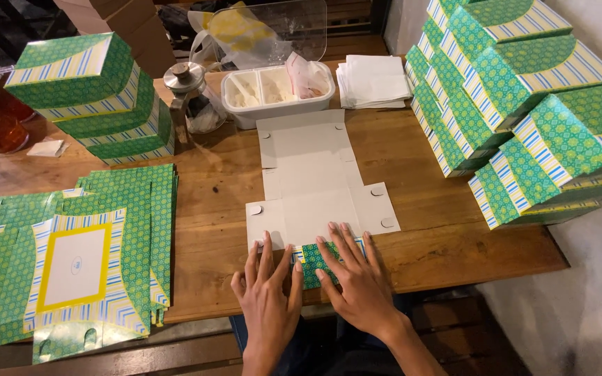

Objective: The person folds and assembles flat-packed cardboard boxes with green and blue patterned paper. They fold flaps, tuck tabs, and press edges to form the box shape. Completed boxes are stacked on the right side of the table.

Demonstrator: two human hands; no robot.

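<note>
1. Cardboard, white side up: in the head view a flat box blank point(311, 182) lies on the wooden table point(447, 251), its near edge at the table's front, just before the person.

2. Both hands press on the blank's near flap point(313, 263), which is folded back so its green patterned face shows. The left hand point(268, 292) lies flat, fingers spread, holding nothing. The right hand point(358, 275) is also flat and open, fingers fanned over the flap and gripping nothing.

3. Risk, as I judge it: the flap sits right at the table edge, so uneven pressure could skew the crease or slide the blank toward the person.

4. The small round tabs point(383, 190) at the blank's corners look thin; a hard fold could bend or tear them.

5. To the left lies a pile of flat blanks point(71, 264), green side up, hanging a little over the table's front. A nudge from an elbow might tip some off.

6. A stack of boxes point(524, 104) on the right leans unevenly near the table's corner. Knocking the table could topple it.

7. Beyond the blank stand a white tray point(276, 94), a glass jar point(193, 97) and white napkins point(374, 80). Pushing the blank forward could strike the tray.

8. A second stack point(92, 97) stands far left, well apart from the hands.
</note>
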